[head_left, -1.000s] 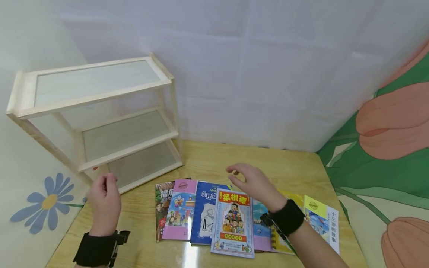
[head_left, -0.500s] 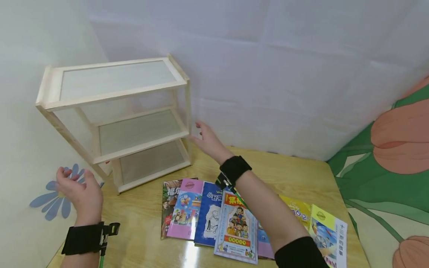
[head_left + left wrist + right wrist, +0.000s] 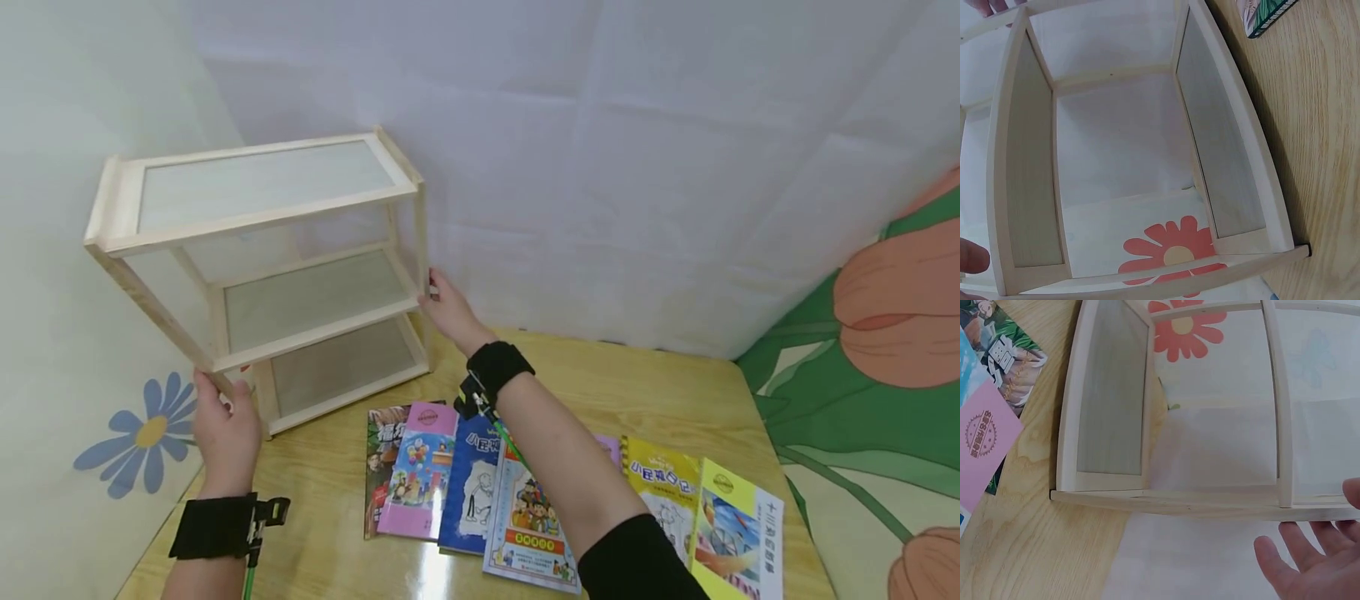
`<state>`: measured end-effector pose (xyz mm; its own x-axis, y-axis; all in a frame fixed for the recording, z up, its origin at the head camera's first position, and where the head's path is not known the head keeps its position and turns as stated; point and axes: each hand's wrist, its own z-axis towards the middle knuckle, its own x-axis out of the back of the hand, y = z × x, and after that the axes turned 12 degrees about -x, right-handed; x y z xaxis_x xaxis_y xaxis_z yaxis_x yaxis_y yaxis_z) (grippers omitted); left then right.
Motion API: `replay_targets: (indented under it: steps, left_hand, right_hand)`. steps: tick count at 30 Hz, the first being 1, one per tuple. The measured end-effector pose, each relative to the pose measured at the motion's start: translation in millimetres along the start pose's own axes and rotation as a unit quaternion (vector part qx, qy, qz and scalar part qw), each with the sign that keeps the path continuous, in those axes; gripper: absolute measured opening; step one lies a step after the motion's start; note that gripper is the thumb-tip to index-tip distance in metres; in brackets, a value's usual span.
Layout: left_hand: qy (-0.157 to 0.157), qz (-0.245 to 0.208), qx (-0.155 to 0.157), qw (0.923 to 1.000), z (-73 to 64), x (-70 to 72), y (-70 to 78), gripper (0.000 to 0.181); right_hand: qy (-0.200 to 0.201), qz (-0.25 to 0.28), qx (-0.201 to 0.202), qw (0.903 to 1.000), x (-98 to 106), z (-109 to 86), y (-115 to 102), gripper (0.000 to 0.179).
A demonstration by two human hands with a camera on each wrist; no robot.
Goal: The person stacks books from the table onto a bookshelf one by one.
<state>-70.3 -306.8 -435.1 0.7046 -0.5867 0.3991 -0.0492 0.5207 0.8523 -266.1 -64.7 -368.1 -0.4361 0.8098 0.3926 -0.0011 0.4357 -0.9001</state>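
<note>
A light wooden three-tier shelf rack (image 3: 315,321) with grey panels stands on the table at the left. My left hand (image 3: 228,437) grips its left front post just below the middle tier, thumb on one side and fingers on the other. At the opposite end, my right hand (image 3: 456,317) holds the right post at about middle-tier height. In the right wrist view, several fingers (image 3: 1300,553) lie along the outer side of that post, with the thumb over its front. Only a fingertip or thumb of the left hand shows at the edge of the left wrist view.
Several books lie fanned over the wooden table (image 3: 322,500): a pink book (image 3: 420,467), a blue book (image 3: 468,492), a yellow spiral-bound book (image 3: 663,483) and others. My right forearm crosses above them. A white cloth wall (image 3: 600,167) rises behind.
My right hand has moved from above the books leftward to the rack's right post. My left hand has come up to the left post. The camera view has shifted left.
</note>
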Motion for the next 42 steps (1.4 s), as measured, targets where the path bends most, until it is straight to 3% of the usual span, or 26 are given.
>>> replay_targets:
  steps: [7,15,20,29,35,42]
  left_hand:
    - [-0.021,0.009,-0.003,0.9997,2.3,-2.3,-0.1,0.058]
    - [-0.092,0.022,0.02,0.9953,8.9,-5.0,3.9,0.067]
    - [-0.112,0.012,0.011,0.9935,11.9,-15.1,6.7,0.066]
    - [-0.153,0.013,-0.024,0.9878,7.3,-47.5,19.7,0.069]
    - [-0.166,0.0,-0.062,0.9842,2.4,-71.2,33.2,0.069]
    - [-0.22,-0.017,-0.104,0.9698,-6.4,-103.9,50.5,0.068]
  right_hand:
    - [0.062,-0.054,0.003,0.9966,-0.3,2.7,0.2,0.044]
    - [0.09,-0.104,-0.009,0.9905,10.7,-5.3,3.3,0.041]
    - [0.111,-0.133,-0.009,0.9849,23.2,-13.4,13.3,0.038]
    - [0.164,-0.136,0.001,0.9769,54.6,-35.2,42.4,0.034]
    - [0.231,-0.143,0.02,0.962,75.5,-57.0,64.3,0.022]
    - [0.279,-0.152,0.011,0.9482,108.1,-85.6,87.7,0.021]
